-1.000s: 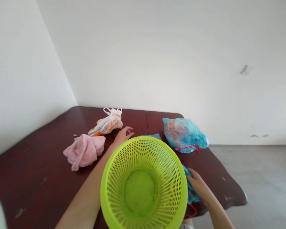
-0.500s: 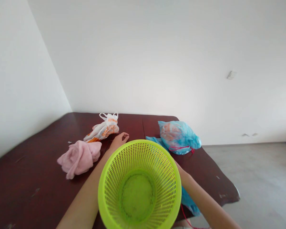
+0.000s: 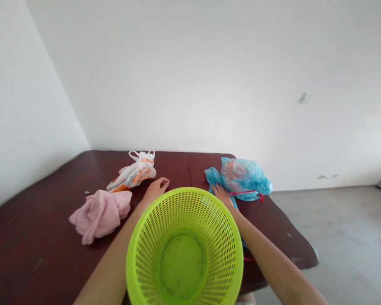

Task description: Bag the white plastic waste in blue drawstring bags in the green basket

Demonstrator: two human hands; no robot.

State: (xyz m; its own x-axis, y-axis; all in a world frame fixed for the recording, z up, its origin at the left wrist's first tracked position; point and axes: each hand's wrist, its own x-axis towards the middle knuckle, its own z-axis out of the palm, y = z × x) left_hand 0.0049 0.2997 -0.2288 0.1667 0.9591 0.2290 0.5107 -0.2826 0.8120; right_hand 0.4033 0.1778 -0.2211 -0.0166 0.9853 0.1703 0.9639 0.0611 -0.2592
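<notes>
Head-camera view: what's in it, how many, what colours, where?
table: 1, dark red-brown, lower view
basket: 1, lime green, front centre
cloth: 1, pink, table's left
printed bag: 1, white and orange, beyond the cloth
filled bag: 1, blue with red string, table's right
loose plastic: 1, blue, left of filled bag
walls: 2, white, behind and left
wall plate: 1, white, upper right
floor: 1, grey, right
left hand: 1, between printed bag and basket
right hand: 1, on loose plastic

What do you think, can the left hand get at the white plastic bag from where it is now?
Probably yes: the left hand is close beside the white plastic bag, and nothing visible stands between them.
</notes>
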